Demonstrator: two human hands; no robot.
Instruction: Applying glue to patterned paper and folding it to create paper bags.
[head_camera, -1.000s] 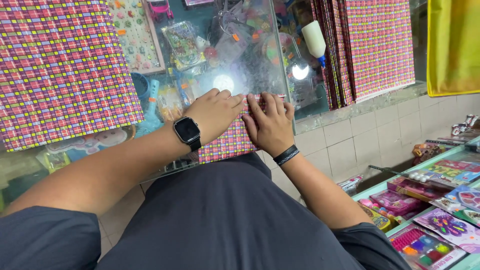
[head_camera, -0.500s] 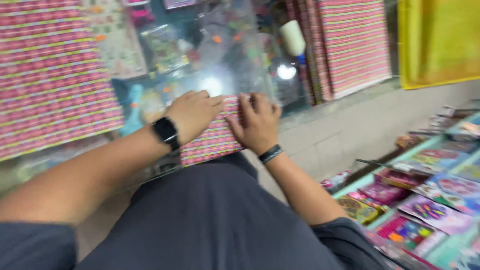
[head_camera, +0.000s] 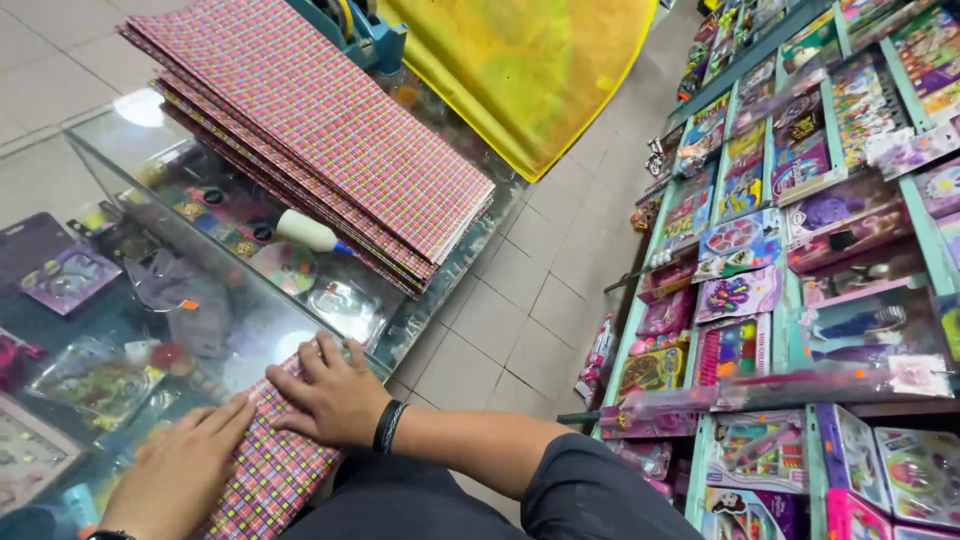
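Yellow cloth (head_camera: 520, 75), toy shelves (head_camera: 800, 250)

To my right I see shelves of boxed toy packages (head_camera: 800, 250), mostly pink and purple, with clear fronts. More flat colourful packets (head_camera: 95, 385) lie under the glass counter (head_camera: 110, 150).

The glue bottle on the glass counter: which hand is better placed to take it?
Probably the right hand. It presses the checkered paper on the side toward the glue bottle, while the left hand lies flat farther from it, nearer the person.
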